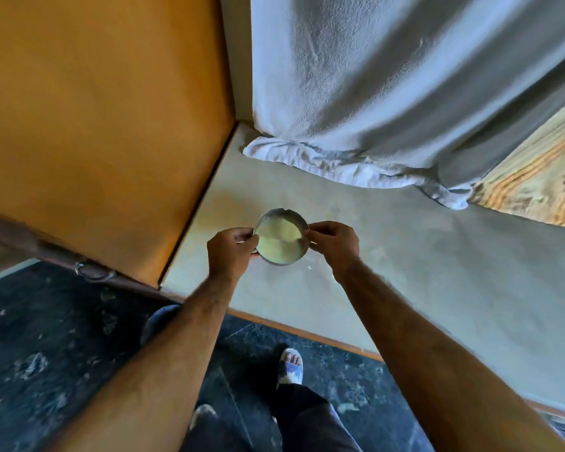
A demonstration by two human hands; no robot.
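While both hands (232,251) (333,243) pinch its rim, the bowl (280,238) holds pale liquid.

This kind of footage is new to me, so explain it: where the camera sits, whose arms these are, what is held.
No machine here: a camera worn on a person's head looks down, so the two bare arms are the wearer's own. The left hand and right hand each pinch the rim of a round metal bowl of pale creamy stuff. Below lies a pale flat surface; whether the bowl touches it I cannot tell. A white cloth hangs behind, an orange panel stands left, a sandalled foot shows on the dark floor.
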